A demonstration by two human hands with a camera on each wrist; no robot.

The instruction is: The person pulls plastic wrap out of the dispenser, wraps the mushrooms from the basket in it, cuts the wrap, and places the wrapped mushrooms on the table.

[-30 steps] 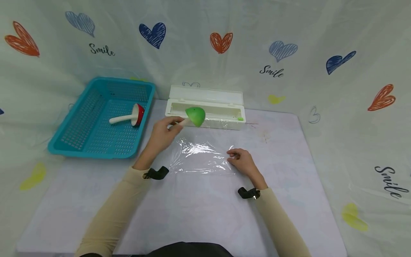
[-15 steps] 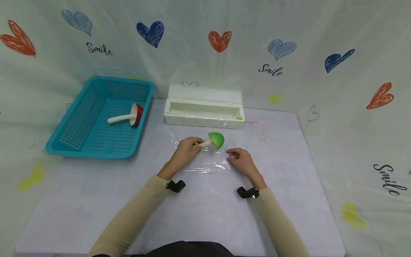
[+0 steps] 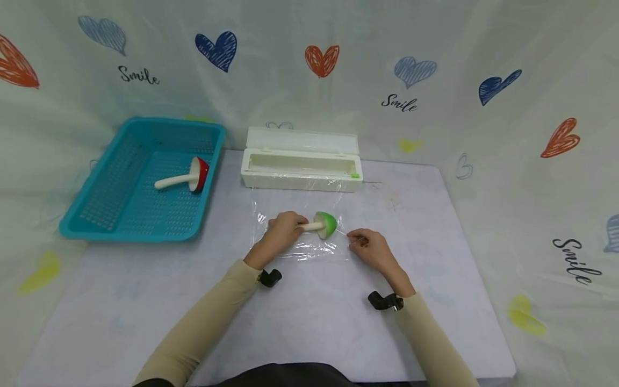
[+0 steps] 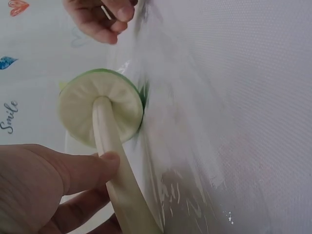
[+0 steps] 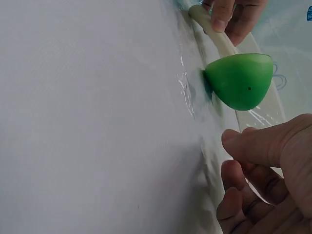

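Observation:
A toy mushroom [image 3: 326,224] with a green cap and long pale stem lies sideways over a sheet of clear plastic wrap [image 3: 309,252]. My left hand [image 3: 279,236] pinches its stem between thumb and fingers. Seen from the left wrist, the pale underside of the cap [image 4: 100,109] faces me, its edge right at the film. To the right of the cap, my right hand [image 3: 374,251] hovers by the film's right edge. Its fingers [image 5: 234,175] are loosely bent, with nothing visible between them and the thumb.
The film runs back to a long white wrap dispenser box [image 3: 301,183], its lid raised. At the left stands a blue basket [image 3: 140,238] holding a red-capped toy mushroom [image 3: 199,174]. A curtain printed with hearts hangs behind the table.
My left hand has brought the green mushroom from in front of the white box down and rightward onto the film. My right hand has shifted slightly right.

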